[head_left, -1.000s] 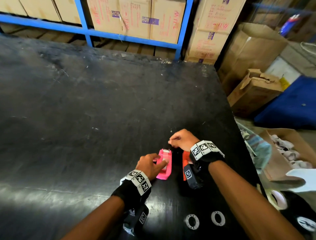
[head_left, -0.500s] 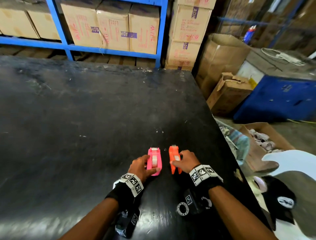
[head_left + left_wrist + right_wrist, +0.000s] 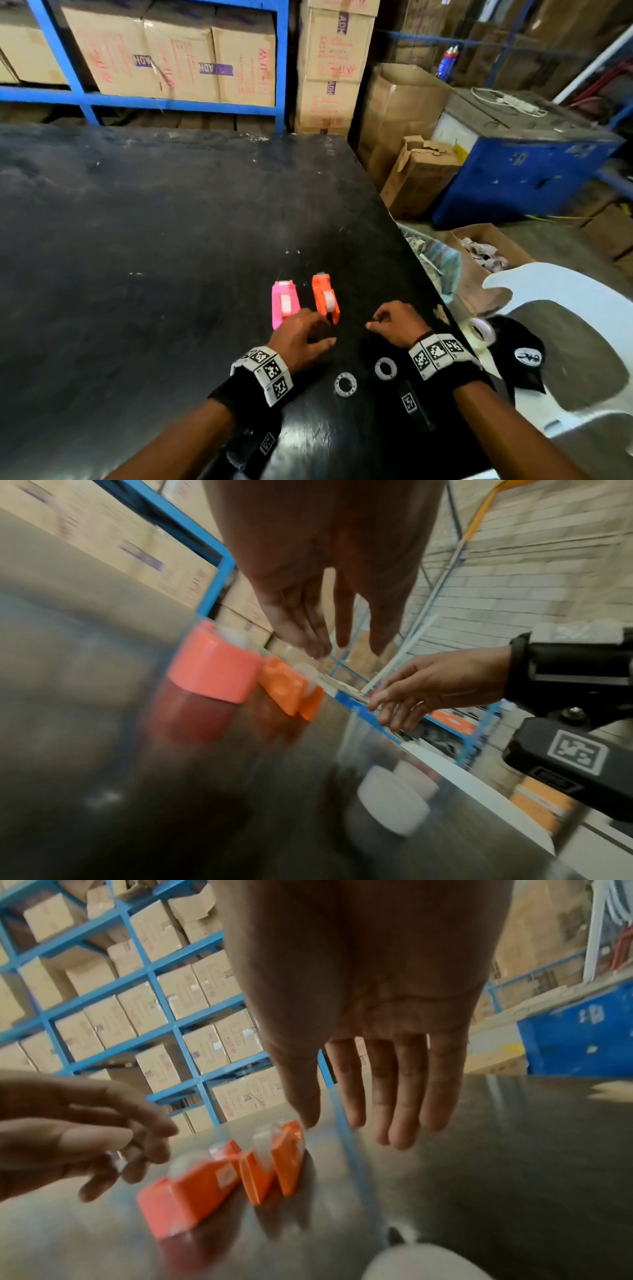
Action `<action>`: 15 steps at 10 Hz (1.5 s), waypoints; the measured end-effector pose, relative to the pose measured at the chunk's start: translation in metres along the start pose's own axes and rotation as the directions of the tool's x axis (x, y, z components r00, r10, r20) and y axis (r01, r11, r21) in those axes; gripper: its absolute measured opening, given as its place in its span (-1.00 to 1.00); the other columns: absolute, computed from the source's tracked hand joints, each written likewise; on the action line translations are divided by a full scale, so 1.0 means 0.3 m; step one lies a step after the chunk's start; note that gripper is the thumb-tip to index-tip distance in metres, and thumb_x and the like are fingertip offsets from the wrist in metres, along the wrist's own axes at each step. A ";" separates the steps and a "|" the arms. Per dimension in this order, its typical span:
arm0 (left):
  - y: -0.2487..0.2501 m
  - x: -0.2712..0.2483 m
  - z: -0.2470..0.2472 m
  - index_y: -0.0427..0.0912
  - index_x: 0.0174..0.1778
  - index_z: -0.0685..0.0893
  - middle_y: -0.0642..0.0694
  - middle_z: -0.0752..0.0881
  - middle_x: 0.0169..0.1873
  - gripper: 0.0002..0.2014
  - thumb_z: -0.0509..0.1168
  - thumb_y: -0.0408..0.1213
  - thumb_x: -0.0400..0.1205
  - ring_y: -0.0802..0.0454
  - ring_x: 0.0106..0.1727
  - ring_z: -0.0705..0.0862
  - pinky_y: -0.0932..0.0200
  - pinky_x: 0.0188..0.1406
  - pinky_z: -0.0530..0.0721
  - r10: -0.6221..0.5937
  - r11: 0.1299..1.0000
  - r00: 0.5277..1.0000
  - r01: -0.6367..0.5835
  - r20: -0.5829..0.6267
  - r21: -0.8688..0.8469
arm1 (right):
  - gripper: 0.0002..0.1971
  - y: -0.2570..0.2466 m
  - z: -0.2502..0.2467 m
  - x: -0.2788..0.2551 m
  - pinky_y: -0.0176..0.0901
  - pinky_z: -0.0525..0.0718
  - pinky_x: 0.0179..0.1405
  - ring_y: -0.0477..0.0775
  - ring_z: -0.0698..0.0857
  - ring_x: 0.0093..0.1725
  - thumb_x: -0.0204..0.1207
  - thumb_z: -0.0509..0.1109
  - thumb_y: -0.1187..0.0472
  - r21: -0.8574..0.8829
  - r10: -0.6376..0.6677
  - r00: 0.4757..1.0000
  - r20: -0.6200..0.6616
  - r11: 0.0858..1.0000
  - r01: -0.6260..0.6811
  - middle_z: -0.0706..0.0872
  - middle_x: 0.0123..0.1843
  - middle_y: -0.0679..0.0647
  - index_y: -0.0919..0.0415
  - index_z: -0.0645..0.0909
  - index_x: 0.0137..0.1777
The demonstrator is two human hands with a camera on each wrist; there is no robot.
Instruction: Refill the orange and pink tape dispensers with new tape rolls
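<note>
A wide black table (image 3: 144, 240), scuffed and glossy, carries everything here. The pink tape dispenser (image 3: 283, 303) stands on it, and just to its right, side by side, the orange tape dispenser (image 3: 324, 298), each with a pale roll showing on top. Nearer the person than the orange one, two white empty tape cores (image 3: 345, 384) lie flat, near each other.
</note>
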State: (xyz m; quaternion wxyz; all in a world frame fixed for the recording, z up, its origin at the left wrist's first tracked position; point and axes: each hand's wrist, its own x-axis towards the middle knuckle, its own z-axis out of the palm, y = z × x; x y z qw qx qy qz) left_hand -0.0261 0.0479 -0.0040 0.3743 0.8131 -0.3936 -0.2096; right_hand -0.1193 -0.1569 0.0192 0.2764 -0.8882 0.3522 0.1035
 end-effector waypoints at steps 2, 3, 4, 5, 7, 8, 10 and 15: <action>0.038 -0.011 0.187 -0.07 0.30 0.59 -0.19 0.62 0.22 -0.39 0.42 0.09 0.35 -0.15 0.30 0.51 -0.02 0.35 0.51 0.000 0.972 0.936 -0.082 0.351 0.218 | -0.46 0.118 0.072 -0.178 -0.16 0.60 0.13 0.11 0.67 0.12 0.30 0.59 0.06 -0.053 -0.040 0.990 0.133 0.997 0.047 0.67 0.16 0.17 0.16 0.58 0.27; 0.030 -0.024 0.240 -0.06 0.27 0.60 -0.21 0.56 0.24 -0.54 0.41 -0.08 0.45 -0.19 0.33 0.47 -0.04 0.31 0.54 -0.027 0.939 0.933 -0.099 0.359 0.329 | -0.51 0.152 0.142 -0.235 0.02 0.59 0.27 0.24 0.62 0.25 0.38 0.51 0.09 -0.083 -0.045 0.997 0.060 0.995 0.050 0.54 0.26 0.20 0.09 0.51 0.30; 0.004 -0.040 0.224 -0.06 0.26 0.62 -0.23 0.54 0.23 -0.60 0.37 -0.12 0.49 -0.17 0.34 0.47 -0.05 0.28 0.57 -0.059 0.942 0.947 -0.051 0.315 0.330 | -0.62 0.149 0.186 -0.258 0.07 0.63 0.16 0.27 0.64 0.19 0.42 0.46 0.09 -0.120 -0.089 0.996 -0.005 0.989 0.087 0.55 0.21 0.18 0.09 0.52 0.22; -0.050 -0.071 0.140 -0.06 0.24 0.64 -0.22 0.57 0.18 -0.61 0.38 -0.13 0.48 -0.16 0.32 0.50 -0.05 0.27 0.56 -0.104 0.957 0.965 0.031 0.243 0.288 | -0.64 0.082 0.207 -0.247 0.08 0.64 0.14 0.20 0.65 0.14 0.39 0.47 0.04 -0.099 -0.180 0.983 0.031 0.978 0.182 0.59 0.16 0.14 0.06 0.53 0.16; -0.191 -0.159 -0.126 -0.02 0.22 0.63 -0.14 0.61 0.20 -0.62 0.38 -0.16 0.46 -0.14 0.31 0.53 -0.04 0.24 0.59 -0.253 0.936 0.968 0.246 -0.004 0.251 | -0.71 -0.204 0.264 -0.165 0.11 0.67 0.05 0.15 0.68 0.02 0.31 0.49 0.02 -0.046 -0.435 0.892 0.123 0.895 0.443 0.68 0.03 0.08 0.03 0.57 -0.01; -0.251 -0.197 -0.252 -0.03 0.28 0.59 -0.12 0.60 0.26 -0.59 0.35 -0.16 0.49 -0.12 0.37 0.51 -0.02 0.28 0.56 -0.338 0.901 0.933 0.358 -0.120 0.243 | -0.70 -0.359 0.297 -0.125 0.09 0.65 0.08 0.14 0.66 0.07 0.33 0.48 0.04 -0.097 -0.553 0.821 0.146 0.817 0.568 0.68 0.08 0.08 0.10 0.59 0.02; -0.341 -0.201 -0.410 -0.07 0.35 0.52 -0.11 0.57 0.36 -0.54 0.33 -0.19 0.50 -0.11 0.43 0.50 -0.06 0.36 0.54 -0.450 0.851 0.875 0.481 -0.179 0.211 | -0.63 -0.580 0.358 -0.012 -0.01 0.38 0.28 0.18 0.50 0.23 0.35 0.46 0.04 -0.365 -0.678 0.712 0.183 0.626 0.689 0.59 0.20 0.12 0.15 0.61 0.13; -0.404 -0.215 -0.385 -0.03 0.51 0.30 -0.10 0.46 0.37 -0.27 0.42 -0.17 0.41 -0.09 0.49 0.36 -0.05 0.40 0.50 -0.494 0.835 0.860 0.511 -0.129 0.206 | -0.53 -0.566 0.381 0.026 -0.08 0.31 0.37 0.15 0.53 0.29 0.31 0.41 -0.05 -0.298 -0.624 0.764 0.166 0.707 0.642 0.62 0.24 0.07 0.08 0.59 0.22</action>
